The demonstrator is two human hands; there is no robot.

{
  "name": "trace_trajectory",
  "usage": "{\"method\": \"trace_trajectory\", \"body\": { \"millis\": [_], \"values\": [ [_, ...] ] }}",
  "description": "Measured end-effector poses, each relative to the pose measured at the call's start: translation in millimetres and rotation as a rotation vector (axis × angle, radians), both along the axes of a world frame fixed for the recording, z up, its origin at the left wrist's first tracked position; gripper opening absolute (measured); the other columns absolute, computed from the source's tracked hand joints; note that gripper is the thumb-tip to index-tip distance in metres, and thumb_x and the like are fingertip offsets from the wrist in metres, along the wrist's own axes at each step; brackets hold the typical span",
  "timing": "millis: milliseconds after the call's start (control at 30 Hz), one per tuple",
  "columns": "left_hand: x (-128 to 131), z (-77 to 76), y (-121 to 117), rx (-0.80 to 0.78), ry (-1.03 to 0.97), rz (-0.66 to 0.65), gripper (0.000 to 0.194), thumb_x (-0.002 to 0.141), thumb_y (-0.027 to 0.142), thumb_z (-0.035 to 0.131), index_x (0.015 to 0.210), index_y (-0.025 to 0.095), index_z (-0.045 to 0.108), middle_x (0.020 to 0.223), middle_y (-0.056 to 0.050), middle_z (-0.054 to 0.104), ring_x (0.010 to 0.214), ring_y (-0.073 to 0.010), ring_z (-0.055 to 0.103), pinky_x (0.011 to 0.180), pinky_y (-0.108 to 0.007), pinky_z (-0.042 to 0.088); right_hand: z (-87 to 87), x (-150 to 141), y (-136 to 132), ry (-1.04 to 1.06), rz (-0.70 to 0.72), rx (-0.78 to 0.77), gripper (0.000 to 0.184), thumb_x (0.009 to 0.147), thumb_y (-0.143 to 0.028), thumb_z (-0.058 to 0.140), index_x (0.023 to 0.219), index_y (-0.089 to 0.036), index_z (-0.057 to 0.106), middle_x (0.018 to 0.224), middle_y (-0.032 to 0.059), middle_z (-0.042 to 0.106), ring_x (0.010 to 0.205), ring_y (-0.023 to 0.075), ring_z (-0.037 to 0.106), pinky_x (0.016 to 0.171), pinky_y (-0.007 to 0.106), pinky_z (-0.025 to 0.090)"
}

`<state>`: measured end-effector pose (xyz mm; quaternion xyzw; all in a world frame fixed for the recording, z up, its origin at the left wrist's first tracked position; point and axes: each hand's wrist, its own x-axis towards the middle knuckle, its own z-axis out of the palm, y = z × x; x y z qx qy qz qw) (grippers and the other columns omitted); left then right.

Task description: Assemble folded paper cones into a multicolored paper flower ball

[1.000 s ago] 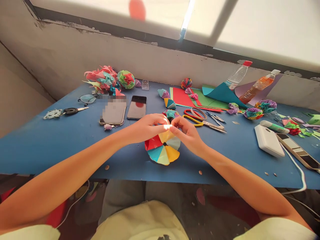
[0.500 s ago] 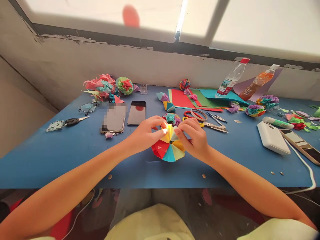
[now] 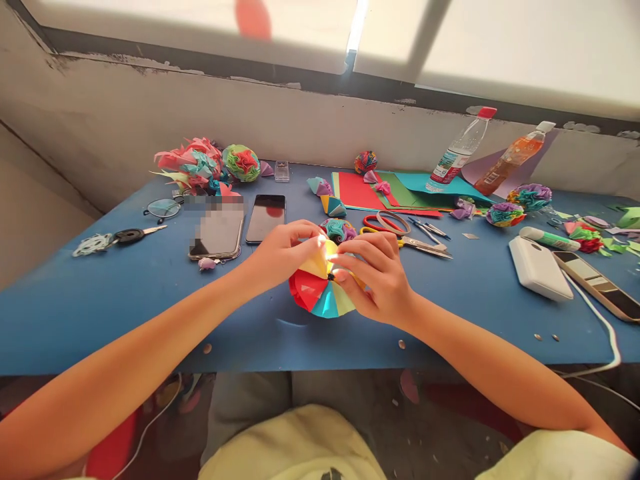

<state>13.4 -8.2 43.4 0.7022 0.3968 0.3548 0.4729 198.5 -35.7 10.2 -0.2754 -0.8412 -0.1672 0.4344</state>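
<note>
A round ornament of folded paper segments (image 3: 329,303), in red, blue, pale green and yellow, is between my hands above the blue table. My left hand (image 3: 290,253) pinches its yellow upper-left part between thumb and fingers. With bent fingers, my right hand (image 3: 377,277) grips the upper-right side, its thumb close to the dark centre. Bright sunlight falls on the yellow paper at my fingertips, and the right hand covers part of the ornament. Just behind it lies a teal and purple paper ball (image 3: 339,229).
Beyond my right hand lie yellow-handled scissors (image 3: 425,247). Coloured paper sheets (image 3: 353,191) and two bottles (image 3: 463,150) (image 3: 517,160) are behind. A phone (image 3: 266,219) is at left; a white power bank (image 3: 540,270) and glue stick (image 3: 550,239) at right. The blue table (image 3: 150,320) ends near my lap.
My right hand has shifted inward over the ornament, its thumb now nearer the centre and covering more of the right segments. The whole view has also shifted slightly.
</note>
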Motion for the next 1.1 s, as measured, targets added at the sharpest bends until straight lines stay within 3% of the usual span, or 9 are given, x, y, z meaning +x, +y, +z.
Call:
{"method": "trace_trajectory", "body": {
  "millis": [167,400,533,733,1100],
  "values": [
    [1.9,-1.3,0.2,-0.037,0.009,0.06,0.025,0.075,0.037,0.055,0.07,0.013,0.062,0.092,-0.004,0.059,0.074,-0.0127,0.05,0.064,-0.024,0.04,-2.9,1.0,0.5,-0.013,0.019,0.029,0.008,0.085,-0.021,0.056,0.083,-0.021,0.064,0.086,0.0008,0.068,0.084,0.0165,0.056,0.079,0.037,0.039],
    [1.3,0.3,-1.1,-0.058,0.027,0.097,0.028,0.074,0.042,0.057,0.074,0.014,0.062,0.074,-0.001,0.056,0.065,-0.0116,0.047,0.057,-0.023,0.037,-3.2,-0.2,3.0,0.014,0.067,-0.073,0.008,0.084,-0.02,0.056,0.086,-0.02,0.064,0.092,0.0046,0.066,0.088,0.0167,0.055,0.08,0.035,0.042],
    [1.4,-0.9,-1.6,-0.05,0.03,0.057,0.028,0.074,0.042,0.056,0.073,0.014,0.06,0.077,-0.002,0.056,0.068,-0.0121,0.047,0.058,-0.023,0.036,-4.4,-1.1,5.5,0.01,0.098,-0.11,0.004,0.083,-0.018,0.058,0.085,-0.02,0.061,0.091,0.004,0.066,0.087,0.0162,0.056,0.079,0.035,0.041],
    [1.0,-5.7,0.3,-0.04,0.056,0.005,0.028,0.076,0.041,0.054,0.074,0.014,0.061,0.084,-0.003,0.06,0.074,-0.0141,0.052,0.064,-0.024,0.04,-2.6,-1.0,8.9,0.045,0.027,-0.182,0.004,0.083,-0.018,0.058,0.082,-0.022,0.058,0.087,0.002,0.068,0.084,0.0161,0.057,0.076,0.034,0.04],
    [1.3,-5.8,-1.1,-0.193,0.002,-0.026,0.027,0.073,0.039,0.057,0.072,0.012,0.06,0.076,-0.002,0.057,0.07,-0.0126,0.049,0.059,-0.023,0.037,5.1,4.9,10.6,0.006,0.102,-0.311,0.005,0.083,-0.025,0.062,0.081,-0.021,0.061,0.087,0.0021,0.068,0.083,0.0157,0.057,0.077,0.034,0.039]
  ]
}}
